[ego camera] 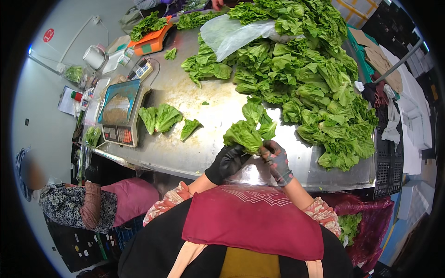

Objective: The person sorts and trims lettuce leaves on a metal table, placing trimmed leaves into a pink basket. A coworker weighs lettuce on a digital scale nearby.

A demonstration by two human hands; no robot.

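My left hand [231, 162], in a black glove, is closed around the lower left side of a head of green leafy lettuce [242, 136] near the front edge of the metal table. At the stem end of the same lettuce are the fingers of my right hand [275, 160], in a grey glove with red patches. Just beyond it, loose lettuce leaves [253, 110] lie on the metal. To the left, a small lettuce head [167, 117] and a single leaf [189, 129] rest on the table. A large heap of lettuce [295, 80] covers the right and far side.
A digital scale [120, 135] with a blue tray stands at the left edge, near a power strip [142, 71]. Farther back, an orange scale [150, 43] bears lettuce. A clear plastic bag [233, 34] lies on the heap. A person [80, 205] in a pink apron is at lower left.
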